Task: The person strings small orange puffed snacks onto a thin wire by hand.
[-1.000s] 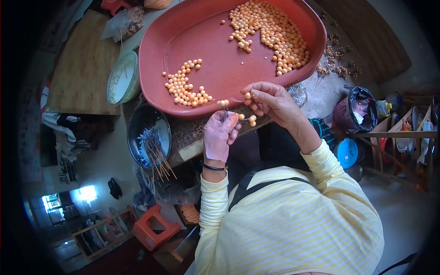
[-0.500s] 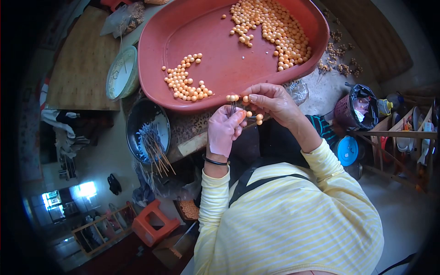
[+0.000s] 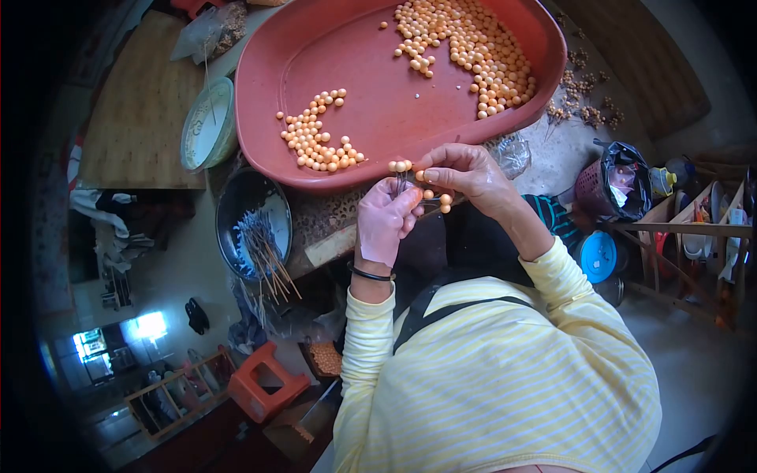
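Observation:
My left hand (image 3: 380, 225) is closed around a few thin stems tipped with orange beads (image 3: 400, 166). More beads (image 3: 445, 203) stick out on stems to the right of its fingers. My right hand (image 3: 477, 180) is closed too, its thumb and forefinger pinching one orange bead (image 3: 419, 175) beside the stems. Whether that bead sits on a stem is hidden by the fingers. Both hands are just off the near rim of a large red tub (image 3: 355, 87). Inside it lie a small group of orange beads (image 3: 315, 142) and a bigger pile (image 3: 489, 59).
Left of the tub are a dark bowl (image 3: 223, 209) with a bundle of sticks (image 3: 264, 244) and a green bowl (image 3: 225, 118) holding white liquid. Beaded sprigs (image 3: 587, 98) lie at right, near a lined waste bin (image 3: 593, 193). A red stool (image 3: 268, 382) stands at lower left.
The bead in my right fingers has shifted slightly down and left, towards the stems. My left hand has stayed nearly still.

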Available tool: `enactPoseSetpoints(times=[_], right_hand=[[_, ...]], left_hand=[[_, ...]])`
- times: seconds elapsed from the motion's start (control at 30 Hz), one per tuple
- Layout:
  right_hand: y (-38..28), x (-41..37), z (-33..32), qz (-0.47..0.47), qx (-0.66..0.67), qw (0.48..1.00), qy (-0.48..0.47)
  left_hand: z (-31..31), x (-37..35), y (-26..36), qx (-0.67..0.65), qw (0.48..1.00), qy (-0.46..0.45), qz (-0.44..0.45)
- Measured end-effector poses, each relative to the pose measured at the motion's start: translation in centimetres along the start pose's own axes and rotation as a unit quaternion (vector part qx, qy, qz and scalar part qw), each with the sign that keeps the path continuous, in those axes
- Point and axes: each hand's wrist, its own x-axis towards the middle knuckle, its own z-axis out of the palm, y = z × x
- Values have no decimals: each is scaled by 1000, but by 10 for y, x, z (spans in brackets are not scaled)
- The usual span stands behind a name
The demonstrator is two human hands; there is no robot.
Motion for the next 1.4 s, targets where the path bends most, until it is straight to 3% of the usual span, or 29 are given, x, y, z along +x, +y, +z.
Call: enactPoseSetpoints(times=[0.37, 0.57, 0.87, 1.4], right_hand=[[13, 5, -2, -57, -34, 998, -8], [-1, 0, 2, -16, -17, 1000, -10], [11, 4, -1, -72, -43, 996, -28], [11, 7, 0, -96, -53, 993, -46]], left_hand=[[4, -2, 1, 1, 1000, 17, 0], [3, -1, 2, 1, 1000, 23, -1], [4, -2, 1, 7, 999, 34, 7], [0, 0, 0, 19, 1000, 5, 17]])
